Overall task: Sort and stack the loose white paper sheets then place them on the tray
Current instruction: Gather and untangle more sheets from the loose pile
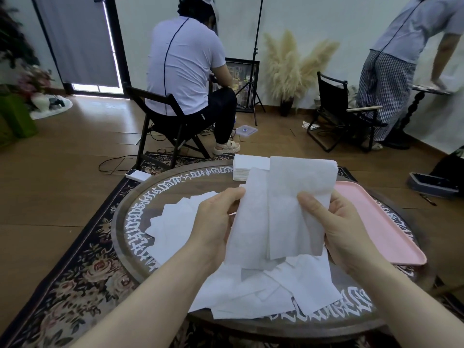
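Observation:
I hold a small bundle of white paper sheets (278, 212) upright above the round table. My left hand (216, 222) grips the bundle's left edge, and my right hand (334, 222) grips its right edge with the thumb on the front. Two sheets in the bundle overlap unevenly. Below it, several loose white sheets (271, 290) lie scattered over the tabletop. A neat stack of white paper (244, 169) sits at the table's far edge. The pink tray (391, 237) lies on the table's right side, with nothing visible on the part I see.
The round dark wooden table (135, 209) with white lettering stands on a floral rug (75, 272). Behind it a person sits on a folding chair (163, 126); another person stands at the far right by a black chair (344, 116). A white device (138, 175) lies on the floor.

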